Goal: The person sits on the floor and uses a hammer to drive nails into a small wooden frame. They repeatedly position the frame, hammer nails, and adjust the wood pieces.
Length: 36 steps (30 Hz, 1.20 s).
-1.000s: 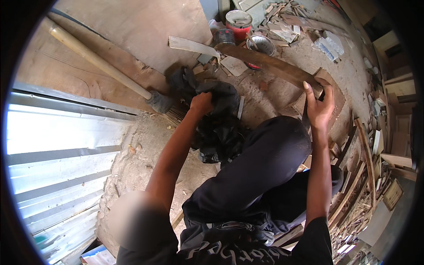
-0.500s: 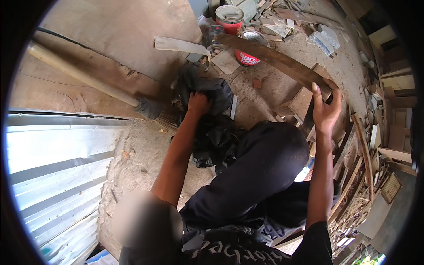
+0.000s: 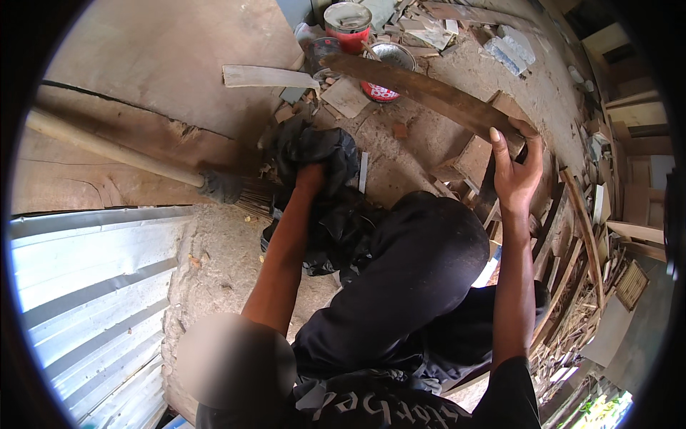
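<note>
With the right hand [image 3: 516, 168] clamped on the long plank [image 3: 429, 96] and the left hand [image 3: 312, 176] seemingly bunching black cloth [image 3: 321, 154], the plank's far end could knock the paint cans [image 3: 349, 21] beside it.

Left hand [image 3: 312, 176] clenched, right hand [image 3: 516, 170] gripping

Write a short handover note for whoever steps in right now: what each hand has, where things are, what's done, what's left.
Left hand: gripping a black cloth bunched on the dirt floor beside a broom.
Right hand: holding one end of a long dark plank, lifted over the paint cans.
Done: plank is off the ground.
Left: plank not set down; cloth not lifted clear.
</note>
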Each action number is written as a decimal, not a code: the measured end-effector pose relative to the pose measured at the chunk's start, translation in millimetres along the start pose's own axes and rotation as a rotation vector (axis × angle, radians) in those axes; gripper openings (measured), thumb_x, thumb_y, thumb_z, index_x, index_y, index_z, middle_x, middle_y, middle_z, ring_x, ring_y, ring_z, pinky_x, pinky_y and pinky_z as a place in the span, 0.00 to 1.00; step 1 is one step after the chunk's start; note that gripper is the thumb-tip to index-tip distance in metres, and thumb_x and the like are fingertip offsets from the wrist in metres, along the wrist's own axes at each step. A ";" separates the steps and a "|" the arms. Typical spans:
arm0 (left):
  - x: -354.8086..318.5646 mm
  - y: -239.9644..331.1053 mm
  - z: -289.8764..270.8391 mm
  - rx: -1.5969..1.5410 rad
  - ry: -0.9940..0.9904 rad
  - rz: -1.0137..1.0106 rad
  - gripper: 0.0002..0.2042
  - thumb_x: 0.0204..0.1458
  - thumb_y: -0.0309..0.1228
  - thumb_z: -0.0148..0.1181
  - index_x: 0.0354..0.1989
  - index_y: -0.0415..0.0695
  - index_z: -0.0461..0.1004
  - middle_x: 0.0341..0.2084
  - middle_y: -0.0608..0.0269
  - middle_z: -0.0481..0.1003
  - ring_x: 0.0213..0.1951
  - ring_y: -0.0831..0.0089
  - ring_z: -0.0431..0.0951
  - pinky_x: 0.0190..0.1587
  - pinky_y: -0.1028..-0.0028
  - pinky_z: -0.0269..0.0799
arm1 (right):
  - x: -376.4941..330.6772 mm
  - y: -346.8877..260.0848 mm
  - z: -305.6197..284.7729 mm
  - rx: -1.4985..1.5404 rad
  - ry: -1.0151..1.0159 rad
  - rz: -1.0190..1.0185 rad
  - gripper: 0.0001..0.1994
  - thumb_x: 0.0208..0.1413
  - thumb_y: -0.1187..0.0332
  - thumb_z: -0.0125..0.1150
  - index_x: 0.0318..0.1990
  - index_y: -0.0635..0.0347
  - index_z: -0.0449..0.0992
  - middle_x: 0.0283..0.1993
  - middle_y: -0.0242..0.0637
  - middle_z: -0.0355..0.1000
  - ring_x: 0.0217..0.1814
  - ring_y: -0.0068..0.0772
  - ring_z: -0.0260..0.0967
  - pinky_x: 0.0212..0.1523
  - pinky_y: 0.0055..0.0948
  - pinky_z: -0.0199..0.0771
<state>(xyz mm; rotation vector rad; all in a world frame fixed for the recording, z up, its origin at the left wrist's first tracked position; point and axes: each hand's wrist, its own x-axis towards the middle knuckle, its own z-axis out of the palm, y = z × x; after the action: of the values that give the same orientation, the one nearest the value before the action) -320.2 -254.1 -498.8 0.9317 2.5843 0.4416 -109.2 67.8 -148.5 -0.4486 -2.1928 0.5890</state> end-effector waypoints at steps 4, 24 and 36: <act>2.0 -8.7 10.4 0.020 0.034 0.019 0.16 0.58 0.33 0.55 0.52 0.45 0.80 0.51 0.44 0.79 0.53 0.46 0.80 0.55 0.50 0.75 | -0.1 -1.3 0.5 -0.019 0.005 -0.011 0.21 0.56 0.61 0.77 0.52 0.63 0.78 0.50 0.43 0.78 0.54 0.38 0.76 0.56 0.36 0.74; 16.2 -13.7 37.2 -0.003 0.144 -0.064 0.14 0.55 0.34 0.58 0.45 0.43 0.82 0.45 0.43 0.81 0.49 0.46 0.82 0.54 0.49 0.76 | -7.8 -2.0 2.7 0.025 0.011 -0.036 0.22 0.54 0.62 0.78 0.51 0.62 0.78 0.50 0.44 0.77 0.53 0.41 0.76 0.55 0.37 0.75; -14.2 18.5 -75.4 -0.068 0.039 -0.175 0.14 0.49 0.37 0.65 0.39 0.43 0.86 0.40 0.44 0.83 0.46 0.47 0.84 0.54 0.53 0.77 | -11.3 -2.8 -21.2 -0.027 0.058 -0.017 0.20 0.56 0.62 0.77 0.52 0.61 0.78 0.50 0.43 0.77 0.53 0.41 0.76 0.56 0.37 0.74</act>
<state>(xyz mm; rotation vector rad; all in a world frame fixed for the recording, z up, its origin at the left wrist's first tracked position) -332.3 -262.5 -421.2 0.6736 2.6398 0.5000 -86.1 65.4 -141.8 -0.4554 -2.1498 0.5310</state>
